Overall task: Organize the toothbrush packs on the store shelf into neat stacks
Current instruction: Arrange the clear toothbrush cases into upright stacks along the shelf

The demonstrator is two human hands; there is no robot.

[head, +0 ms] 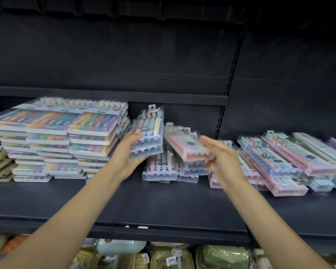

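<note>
Both arms reach in over the dark shelf, and the low middle pile of toothbrush packs lying on it makes a handy reference. Just above and to the left of that pile, the left hand grips two clear packs held together, tilted up on end with the hang tabs at the top; the thumb lies across the front near the lower edge and the fingers curl underneath. Just above and to the right of the pile, the right hand holds a pink-edged pack lying nearly flat, thumb on top, fingers under it; this hand is smeared by motion blur, so the exact finger positions are hard to make out. Well to the left of the middle pile stand tall, fairly even stacks of wider packs with bright multicoloured handles, several columns side by side. To the right of the pile lies a looser heap of long packs, pink and pale ones overlapping at angles, some skewed across others. Behind everything runs the black back panel, with a slotted upright to the right of the pile. Below the shelf's front edge, bagged goods in green and tan show on a lower level.
</note>
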